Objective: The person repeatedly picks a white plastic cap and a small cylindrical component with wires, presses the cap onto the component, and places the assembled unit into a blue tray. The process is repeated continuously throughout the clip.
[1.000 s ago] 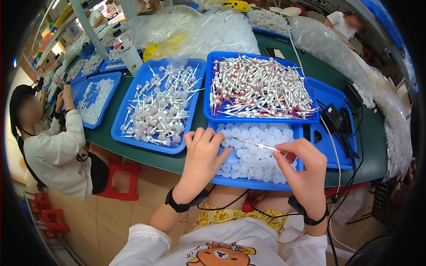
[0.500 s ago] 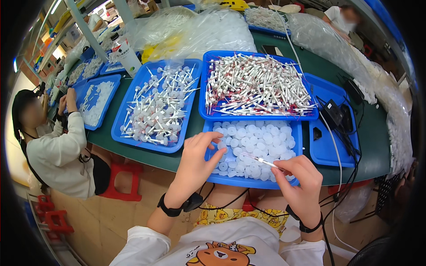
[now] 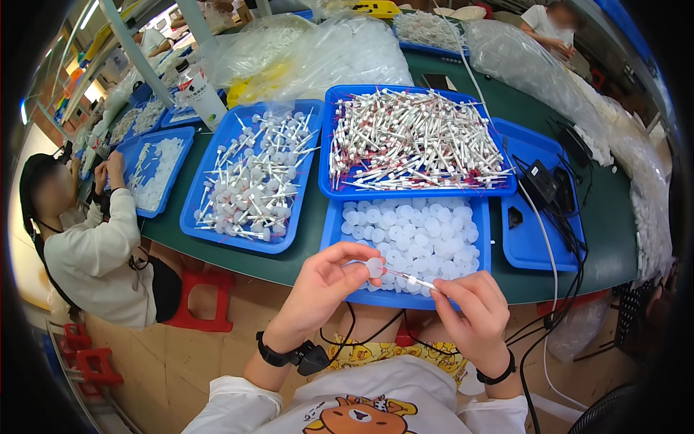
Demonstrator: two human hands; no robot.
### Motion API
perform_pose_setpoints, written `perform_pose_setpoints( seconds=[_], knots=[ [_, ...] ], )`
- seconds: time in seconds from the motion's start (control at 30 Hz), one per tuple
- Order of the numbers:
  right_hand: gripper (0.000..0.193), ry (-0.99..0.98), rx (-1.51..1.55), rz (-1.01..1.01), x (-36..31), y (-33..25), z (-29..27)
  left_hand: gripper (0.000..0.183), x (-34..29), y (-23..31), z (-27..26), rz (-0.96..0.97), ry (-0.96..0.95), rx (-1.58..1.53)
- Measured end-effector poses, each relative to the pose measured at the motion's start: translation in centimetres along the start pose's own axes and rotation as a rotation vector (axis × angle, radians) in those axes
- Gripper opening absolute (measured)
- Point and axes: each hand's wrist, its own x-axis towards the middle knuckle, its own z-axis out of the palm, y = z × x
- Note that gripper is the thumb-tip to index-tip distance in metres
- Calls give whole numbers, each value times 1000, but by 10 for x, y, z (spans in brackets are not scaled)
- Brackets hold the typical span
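Left hand [image 3: 318, 289] fingers pinch a white cap [image 3: 374, 267]; right hand [image 3: 473, 307] fingers pinch a thin stick [image 3: 408, 278], above the near cap tray [image 3: 332, 239]. Stick-filled trays [image 3: 325, 145] and cables [image 3: 549, 239] crowd the green bench [image 3: 614, 217] beyond.

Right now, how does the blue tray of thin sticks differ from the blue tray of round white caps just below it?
The stick tray is packed with thin white sticks with red marks, lying crisscross; the cap tray holds small round white caps. The stick tray sits farther from the person; the cap tray is at the table edge, just beyond the left hand and right hand. Both are blue, rectangular and shallow.
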Motion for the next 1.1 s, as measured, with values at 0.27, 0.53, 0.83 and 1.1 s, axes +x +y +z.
perform_pose_setpoints(
  seconds=[0.27,0.53,0.83,1.1],
  knots=[
    [37,-102,-284,-278,5,-1,-17,27,-1,-1,6,25,13,182],
    [35,-104,-286,-392,6,2,-26,28,-1,-3,5,109,-11,298],
    [29,-57,-97,-266,1,3,-14,29,-3,-2,12,65,-179,160],
    [27,-275,-138,-260,10,0,-20,28,-3,-9,15,49,-211,93]
  ],
)
